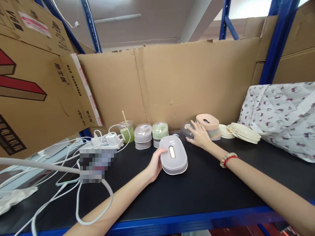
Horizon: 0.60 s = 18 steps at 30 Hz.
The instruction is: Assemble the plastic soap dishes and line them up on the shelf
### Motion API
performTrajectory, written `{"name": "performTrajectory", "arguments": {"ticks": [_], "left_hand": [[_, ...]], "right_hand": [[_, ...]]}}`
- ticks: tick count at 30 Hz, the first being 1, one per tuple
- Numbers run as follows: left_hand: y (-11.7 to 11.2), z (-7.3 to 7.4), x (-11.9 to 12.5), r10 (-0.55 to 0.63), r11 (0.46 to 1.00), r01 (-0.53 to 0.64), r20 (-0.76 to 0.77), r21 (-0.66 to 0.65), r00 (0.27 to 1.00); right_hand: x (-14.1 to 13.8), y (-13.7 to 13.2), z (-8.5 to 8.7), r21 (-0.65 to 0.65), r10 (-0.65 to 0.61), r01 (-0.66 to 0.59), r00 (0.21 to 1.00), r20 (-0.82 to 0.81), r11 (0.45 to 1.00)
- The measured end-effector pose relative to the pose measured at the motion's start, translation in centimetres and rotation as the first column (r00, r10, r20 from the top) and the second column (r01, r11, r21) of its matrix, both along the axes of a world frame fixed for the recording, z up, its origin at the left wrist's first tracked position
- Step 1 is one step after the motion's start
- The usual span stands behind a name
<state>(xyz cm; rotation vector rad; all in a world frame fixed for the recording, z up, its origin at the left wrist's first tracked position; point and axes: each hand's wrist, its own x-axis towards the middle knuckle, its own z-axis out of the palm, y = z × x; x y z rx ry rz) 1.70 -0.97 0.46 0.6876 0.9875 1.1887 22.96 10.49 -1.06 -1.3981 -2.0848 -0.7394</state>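
At the black benchtop's (209, 190) centre we find the left hand (155, 164) gripping the lilac lidded box (178, 158) from nine o'clock, thumb uppermost, seemingly for steadiness; at two o'clock the right hand (201, 135), fingers spread, reaches a clear domed lid (188, 131); we cannot confirm contact.

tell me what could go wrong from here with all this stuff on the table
The left hand holds the pale lilac container by one side, so it might tip or slip.
The right hand spreads its fingers close beside the peach-topped stack; a brush could knock it.
The cup of green drink stands right by the white chargers; if bumped, it could spill onto them.
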Motion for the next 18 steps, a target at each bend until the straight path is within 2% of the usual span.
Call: {"name": "performTrajectory", "arguments": {"ticks": [3,6,8,11,13,15,18], "left_hand": [[0.6,-0.2,-0.3,-0.067,0.996,0.068,-0.008,0.051,0.998],[1.0,-0.4,-0.5,-0.095,0.992,0.094,0.003,0.088,0.996],[1.2,-0.5,-0.6,-0.098,0.990,0.093,0.039,0.102,0.994],[1.3,-0.7,-0.7,-0.127,0.984,0.113,0.107,0.134,0.986],[1.4,-0.7,-0.8,-0.181,0.973,0.153,0.158,0.172,0.971],[1.6,-0.6,-1.0,-0.239,0.956,0.190,0.218,0.222,0.946],[1.8,-0.3,-1.4,-0.238,0.950,0.162,0.284,0.267,0.929]], "right_hand": [[0.3,0.7,-0.1,0.002,0.057,-0.057,0.995,-0.077,0.998],[0.2,0.1,0.4,0.130,0.174,-0.148,0.960,-0.221,0.980],[-0.6,-1.2,1.0,0.257,0.271,-0.189,0.900,-0.340,0.948],[-2.7,-4.1,1.6,0.380,0.459,-0.298,0.758,-0.464,0.876],[-4.3,-5.8,1.5,0.399,0.565,-0.409,0.686,-0.459,0.821],[-5.6,-7.1,1.1,0.372,0.619,-0.495,0.659,-0.427,0.785],[-6.5,-8.0,0.5,0.308,0.623,-0.542,0.658,-0.423,0.782]]}}
